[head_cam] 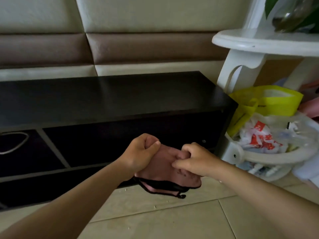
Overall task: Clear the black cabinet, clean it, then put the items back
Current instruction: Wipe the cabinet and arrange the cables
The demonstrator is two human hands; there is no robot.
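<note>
1. While you hold the pink cloth [165, 171] between both hands, it touches no part of the black cabinet [110, 99]. It hangs in front of the cabinet's open front, above the tiled floor [172, 219].
2. Left hand [141, 152]: fingers curled into a fist round the cloth's left edge, thumb clamped on top. Right hand [195, 161]: fingertips pinching the bunched right end. Both are gripping the cloth.
3. My read on status: the cabinet top looks bare and the wide compartment looks dark and empty, so you're likely folding the cloth before a wipe. It's too dark to confirm the inside.
4. Risk: the black-trimmed lower edge dangles free with a loop at the corner. Drag it low and it picks up the crumbs [155, 207] on the floor, then smears grit on the cabinet.
5. Risk: the right-hand grip is a fingertip pinch only. A hard swipe could pull the cloth loose, so get more fabric in the palm first.
6. Risk: a pale cable [15, 144] loops in the left compartment. Wiping there could snag it with the cloth or the trim loop.
7. Risk: the white shelf unit [259, 42] stands just beside the cabinet's right end, with a yellow bag [269, 102] and plastic bags [259, 137] stuffed low and a glass vase [291, 16] up top. A wide stroke past the right end could bump it.
</note>
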